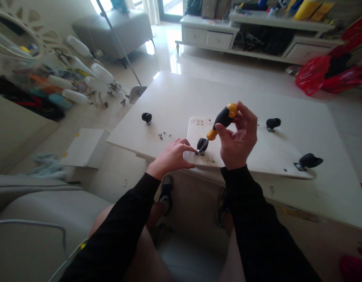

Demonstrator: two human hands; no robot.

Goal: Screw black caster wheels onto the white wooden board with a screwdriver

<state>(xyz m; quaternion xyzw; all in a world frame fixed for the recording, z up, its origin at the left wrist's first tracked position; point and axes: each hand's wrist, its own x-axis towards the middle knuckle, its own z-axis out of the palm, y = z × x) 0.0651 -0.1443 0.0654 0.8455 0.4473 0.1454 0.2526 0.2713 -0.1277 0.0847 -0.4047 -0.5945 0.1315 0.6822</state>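
Observation:
My right hand (pixel 238 137) holds a yellow-and-black screwdriver (pixel 223 119), fingers closed around its handle. The shaft slants down to the metal plate of a black swivel caster (pixel 202 144) at the near left corner of a white board (pixel 242 150). My left hand (pixel 175 154) grips that corner, index finger close to the screwdriver tip and thumb at the board's edge. Any screw under the tip is too small to make out. Another caster (pixel 310 160) sits at the board's near right end, and a third (pixel 273 123) is towards its far right.
On the white table (pixel 169 94), a separate caster (pixel 146 117) stands left of the board, near several small screws (pixel 161 136). A white box (pixel 84 149) lies on the floor at left. Red plastic bags (pixel 313 76) lie beyond the table at right, near a low white cabinet (pixel 210 37).

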